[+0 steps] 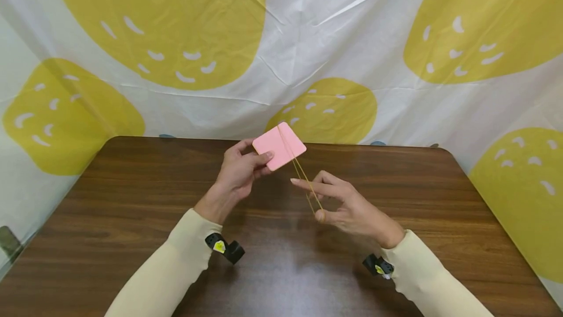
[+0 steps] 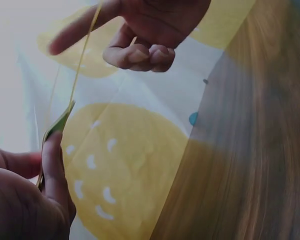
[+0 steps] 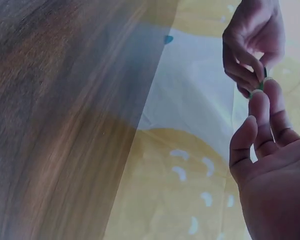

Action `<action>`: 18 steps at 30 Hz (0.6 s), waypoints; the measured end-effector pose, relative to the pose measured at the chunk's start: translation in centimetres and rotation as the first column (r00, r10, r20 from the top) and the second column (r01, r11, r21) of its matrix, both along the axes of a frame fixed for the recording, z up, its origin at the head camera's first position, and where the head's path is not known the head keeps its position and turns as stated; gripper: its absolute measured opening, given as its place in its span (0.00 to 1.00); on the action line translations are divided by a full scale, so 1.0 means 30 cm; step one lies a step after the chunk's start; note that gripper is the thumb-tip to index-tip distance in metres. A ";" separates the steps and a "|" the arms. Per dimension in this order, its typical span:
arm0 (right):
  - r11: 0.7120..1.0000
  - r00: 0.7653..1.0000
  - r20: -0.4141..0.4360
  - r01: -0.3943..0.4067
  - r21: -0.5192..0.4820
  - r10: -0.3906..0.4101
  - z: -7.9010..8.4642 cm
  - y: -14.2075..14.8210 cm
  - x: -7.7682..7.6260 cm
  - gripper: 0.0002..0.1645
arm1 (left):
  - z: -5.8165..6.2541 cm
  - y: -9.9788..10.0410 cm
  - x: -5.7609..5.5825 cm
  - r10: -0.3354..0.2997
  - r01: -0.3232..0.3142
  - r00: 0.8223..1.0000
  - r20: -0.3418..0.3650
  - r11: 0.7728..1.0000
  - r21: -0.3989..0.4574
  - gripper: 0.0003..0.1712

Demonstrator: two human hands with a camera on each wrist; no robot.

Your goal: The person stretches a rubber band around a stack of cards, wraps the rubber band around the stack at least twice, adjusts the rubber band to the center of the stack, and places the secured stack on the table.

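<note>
My left hand [image 1: 237,169] holds a pink square card [image 1: 272,153] with rounded corners, thumb on its face and fingers behind. Seen edge-on in the left wrist view, the card [image 2: 60,122] looks thin, with a green side. A yellow rubber band [image 1: 301,173] runs across the card's face and stretches off its lower right edge to my right hand [image 1: 347,204]. The band's far end is hooked at the right thumb, while the index finger points out past the strands. Those strands [image 2: 80,67] rise taut in the left wrist view.
Both hands are above a dark brown wooden table [image 1: 281,268]. Behind its far edge hangs a white cloth [image 1: 211,112] printed with large yellow fruit. Each wrist carries a black strap [image 1: 225,247] over a cream sleeve [image 1: 162,263].
</note>
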State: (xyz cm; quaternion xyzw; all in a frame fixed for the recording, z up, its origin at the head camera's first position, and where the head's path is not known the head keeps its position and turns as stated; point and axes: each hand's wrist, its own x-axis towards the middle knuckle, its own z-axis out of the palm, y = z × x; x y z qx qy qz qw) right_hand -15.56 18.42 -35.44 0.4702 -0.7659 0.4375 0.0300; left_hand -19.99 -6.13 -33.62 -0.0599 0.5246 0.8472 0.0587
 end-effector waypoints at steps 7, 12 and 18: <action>1.000 1.000 -0.022 -0.005 -0.026 0.005 -0.007 -0.025 0.002 0.54 | 0.000 0.013 -0.005 0.131 -0.135 0.991 0.038 0.984 0.114 0.20; 0.997 1.000 0.014 0.011 -0.076 -0.010 -0.004 -0.041 -0.009 0.59 | -0.002 0.031 0.007 0.199 -0.183 0.977 -0.078 0.966 0.182 0.19; 0.987 0.994 0.107 0.021 -0.159 -0.004 0.014 -0.043 -0.037 0.58 | -0.001 0.042 0.028 0.238 -0.186 0.943 -0.232 0.957 0.224 0.22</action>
